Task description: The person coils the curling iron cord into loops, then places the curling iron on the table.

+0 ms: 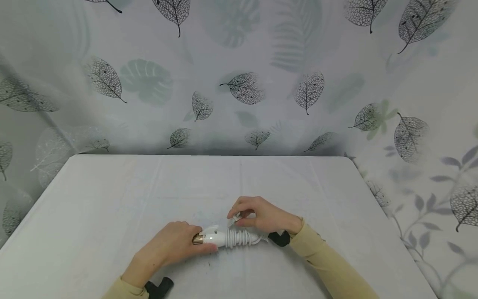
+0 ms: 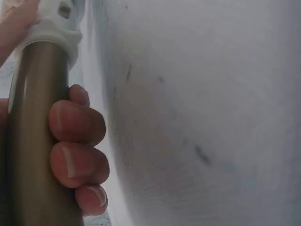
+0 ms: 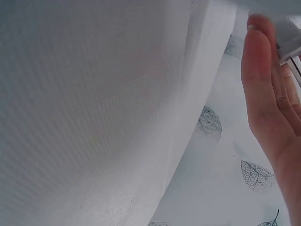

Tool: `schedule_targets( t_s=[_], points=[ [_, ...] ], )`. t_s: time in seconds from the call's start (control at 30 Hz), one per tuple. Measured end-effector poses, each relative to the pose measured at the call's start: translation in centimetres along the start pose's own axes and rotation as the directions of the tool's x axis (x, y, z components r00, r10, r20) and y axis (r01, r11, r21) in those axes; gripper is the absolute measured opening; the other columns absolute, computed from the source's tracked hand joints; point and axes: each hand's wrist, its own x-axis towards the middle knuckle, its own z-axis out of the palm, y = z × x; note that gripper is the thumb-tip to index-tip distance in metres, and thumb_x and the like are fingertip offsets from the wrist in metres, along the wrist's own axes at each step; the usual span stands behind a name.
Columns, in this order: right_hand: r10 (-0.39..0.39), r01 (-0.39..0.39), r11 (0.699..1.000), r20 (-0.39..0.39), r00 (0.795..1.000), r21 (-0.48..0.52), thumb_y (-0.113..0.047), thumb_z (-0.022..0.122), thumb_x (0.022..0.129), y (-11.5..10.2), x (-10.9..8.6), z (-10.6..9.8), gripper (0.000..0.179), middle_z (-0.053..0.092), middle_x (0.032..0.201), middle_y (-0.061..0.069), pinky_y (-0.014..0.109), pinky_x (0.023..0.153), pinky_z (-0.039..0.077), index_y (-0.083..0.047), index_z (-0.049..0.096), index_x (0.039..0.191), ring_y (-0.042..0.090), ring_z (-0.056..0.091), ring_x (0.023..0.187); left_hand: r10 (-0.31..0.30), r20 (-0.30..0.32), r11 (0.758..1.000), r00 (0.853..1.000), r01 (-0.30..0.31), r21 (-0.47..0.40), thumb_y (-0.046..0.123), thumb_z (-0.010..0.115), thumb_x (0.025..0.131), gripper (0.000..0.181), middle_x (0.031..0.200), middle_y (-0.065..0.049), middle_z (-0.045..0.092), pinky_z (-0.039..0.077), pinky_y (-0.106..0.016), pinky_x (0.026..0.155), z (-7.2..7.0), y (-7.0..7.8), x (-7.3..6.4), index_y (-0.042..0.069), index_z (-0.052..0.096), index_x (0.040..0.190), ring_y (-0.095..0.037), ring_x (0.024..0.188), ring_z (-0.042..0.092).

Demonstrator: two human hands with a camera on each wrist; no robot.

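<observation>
A curling iron (image 1: 216,238) with a white handle and a gold-brown barrel (image 2: 41,113) lies across the front middle of the table. My left hand (image 1: 174,243) grips it by the barrel, fingers curled round it in the left wrist view. White cord (image 1: 239,238) is wound in several tight loops about the handle. Above those loops, my right hand (image 1: 259,214) pinches the white plug (image 1: 236,216) at the cord's end between thumb and fingers. A metal prong (image 3: 296,70) of the plug shows in the right wrist view.
The white table (image 1: 201,178) has rounded far corners. Behind it hangs a pale curtain (image 1: 224,54) printed with leaves. Dark wrist mounts (image 1: 159,287) sit at both sleeves, and small dark marks (image 2: 202,154) spot the tabletop.
</observation>
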Motion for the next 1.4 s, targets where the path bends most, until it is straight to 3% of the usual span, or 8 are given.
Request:
schedule_targets(
  t_s=[0.13,0.3,0.53,0.8,1.0,1.1,1.2,1.4],
  points=[
    [0.008,-0.008,1.000,0.011,1.000,0.003,-0.004,0.068,0.093,-0.14,0.02,-0.01,0.024,0.064,0.113,0.008,0.024,0.087,0.054,-0.004,0.069,0.117,0.012,0.065,0.099,0.003,0.040,0.999,0.999,-0.001,-0.043,0.074,0.060,0.082,0.052,0.059,0.012,0.042,0.031,-0.024,0.050,-0.02,-0.09,-0.13,0.024,0.052,0.074,-0.003,0.053,0.037],
    [0.029,-0.030,1.000,0.016,0.999,0.011,-0.004,0.069,0.093,-0.11,0.03,0.01,0.025,0.063,0.114,0.007,0.024,0.088,0.054,-0.003,0.069,0.118,0.011,0.065,0.099,0.054,0.037,0.996,0.998,-0.051,-0.067,0.068,0.063,0.083,0.048,0.061,0.013,0.036,0.029,-0.023,0.050,-0.09,-0.31,-0.19,0.022,0.052,0.083,-0.002,0.054,0.033],
    [0.100,-0.100,0.995,0.016,0.995,-0.010,-0.008,0.069,0.094,-0.04,-0.03,0.05,0.022,0.062,0.108,0.005,0.024,0.089,0.052,-0.006,0.071,0.115,0.009,0.063,0.099,0.125,0.027,0.992,0.992,-0.124,-0.021,0.058,0.073,0.081,0.044,0.064,0.013,0.042,0.031,-0.022,0.053,-0.47,-0.33,-0.23,0.020,0.056,0.095,-0.002,0.057,0.035],
    [0.134,-0.134,0.990,0.001,0.991,-0.032,-0.005,0.068,0.093,0.11,0.10,0.38,0.017,0.062,0.102,0.006,0.024,0.088,0.053,-0.006,0.070,0.110,0.015,0.066,0.098,0.163,-0.088,0.986,0.983,-0.158,0.062,0.049,0.084,0.074,0.039,0.072,0.015,0.044,0.031,-0.021,0.053,-0.45,-0.36,-0.44,0.023,0.060,0.092,-0.001,0.058,0.034],
    [0.130,-0.129,0.983,0.001,0.992,-0.135,-0.007,0.069,0.093,0.17,0.16,0.50,0.014,0.064,0.102,0.002,0.025,0.084,0.050,-0.010,0.070,0.107,0.011,0.060,0.094,0.154,-0.150,0.985,0.977,-0.140,0.103,0.047,0.088,0.068,0.040,0.071,0.016,0.044,0.032,-0.021,0.054,-0.29,-0.22,-0.46,0.022,0.062,0.085,-0.001,0.061,0.039],
    [0.123,-0.121,0.980,0.005,0.992,-0.158,-0.008,0.068,0.094,0.20,0.21,0.62,0.013,0.065,0.101,0.002,0.023,0.079,0.048,-0.011,0.069,0.107,0.008,0.055,0.088,0.154,-0.139,0.984,0.978,-0.139,0.114,0.046,0.090,0.067,0.039,0.070,0.016,0.045,0.038,-0.024,0.060,-0.27,-0.22,-0.27,0.022,0.062,0.082,-0.009,0.078,0.052],
    [0.118,-0.115,0.981,0.014,0.993,-0.154,-0.007,0.066,0.096,0.27,0.31,0.73,0.013,0.064,0.100,0.001,0.022,0.074,0.046,-0.010,0.069,0.108,0.006,0.052,0.082,0.160,-0.120,0.982,0.980,-0.145,0.124,0.047,0.090,0.068,0.039,0.072,0.015,0.045,0.039,-0.026,0.065,-0.30,-0.30,-0.20,0.022,0.062,0.081,-0.014,0.090,0.050],
    [0.138,-0.127,0.979,0.058,0.989,-0.161,-0.010,0.065,0.097,0.43,0.33,0.63,0.017,0.062,0.101,0.002,0.022,0.078,0.048,-0.009,0.070,0.113,0.004,0.053,0.086,0.158,-0.089,0.985,0.983,-0.151,0.079,0.046,0.089,0.068,0.043,0.078,0.014,0.049,0.038,-0.024,0.064,-0.37,-0.47,-0.39,0.021,0.064,0.093,-0.007,0.078,0.042]
  ],
)
